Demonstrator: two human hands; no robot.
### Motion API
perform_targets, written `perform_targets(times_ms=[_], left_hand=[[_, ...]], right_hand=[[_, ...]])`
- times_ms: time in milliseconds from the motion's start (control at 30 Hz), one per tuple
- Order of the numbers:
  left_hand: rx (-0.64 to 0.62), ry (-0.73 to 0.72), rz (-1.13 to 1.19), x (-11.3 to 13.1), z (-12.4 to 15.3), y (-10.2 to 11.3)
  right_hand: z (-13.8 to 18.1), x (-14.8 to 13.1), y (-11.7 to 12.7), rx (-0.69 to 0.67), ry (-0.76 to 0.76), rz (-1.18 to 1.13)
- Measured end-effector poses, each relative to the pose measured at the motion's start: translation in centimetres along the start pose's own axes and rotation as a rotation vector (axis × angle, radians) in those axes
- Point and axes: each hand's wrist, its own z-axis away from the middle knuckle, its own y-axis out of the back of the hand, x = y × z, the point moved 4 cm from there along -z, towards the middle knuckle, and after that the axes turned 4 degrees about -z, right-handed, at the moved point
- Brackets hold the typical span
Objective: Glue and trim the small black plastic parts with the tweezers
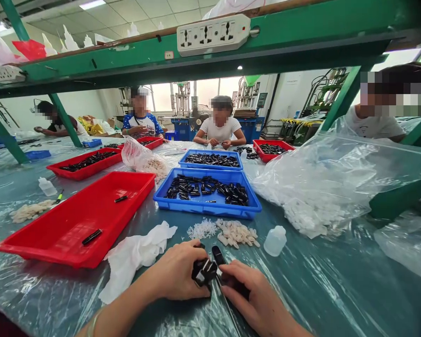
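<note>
My left hand (177,271) is closed around a small bundle of black plastic parts (204,271) at the near edge of the table. My right hand (249,292) is closed on another slim black part (218,255), held against the bundle. Just beyond my hands lie a pile of small white pieces (236,233), a little white bottle (275,240) and a crumpled white cloth (136,255). A blue tray (210,208) with several black parts stands behind them. To the left, a red tray (38,243) holds two black parts.
The table is covered in clear plastic sheet. A large clear bag of white pieces (323,187) lies at right. More red and blue trays stand further back. Three people sit across the table, another at far right. A green shelf frame (231,47) with a power strip hangs overhead.
</note>
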Motion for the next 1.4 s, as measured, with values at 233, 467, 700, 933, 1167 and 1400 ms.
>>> perform_targets(times_ms=[233, 467, 700, 933, 1167, 1400], left_hand=[[-0.051, -0.026, -0.009, 0.1, 0.8, 0.7], [-0.003, 0.021, 0.048, 0.3, 1.0, 1.2], [0.138, 0.070, 0.142, 0.1, 0.9, 1.9], [0.177, -0.201, 0.686, 1.2, 1.3, 2.0], [-0.060, -0.372, 0.724, 3.2, 1.2, -0.5], [-0.062, -0.366, 0.740, 3.5, 1.3, -0.8]], right_hand=[[0.1, 0.2, -0.1, -0.009, 0.020, 0.024], [0.3, 0.4, -0.4, -0.036, 0.026, 0.038], [0.2, 0.1, 0.0, 0.000, 0.032, 0.058], [0.3, -0.4, 0.8, 0.136, 0.077, 0.058], [0.7, -1.7, 0.6, 0.138, -0.069, -0.171], [0.6, -1.0, 0.0, 0.141, -0.266, -0.645]])
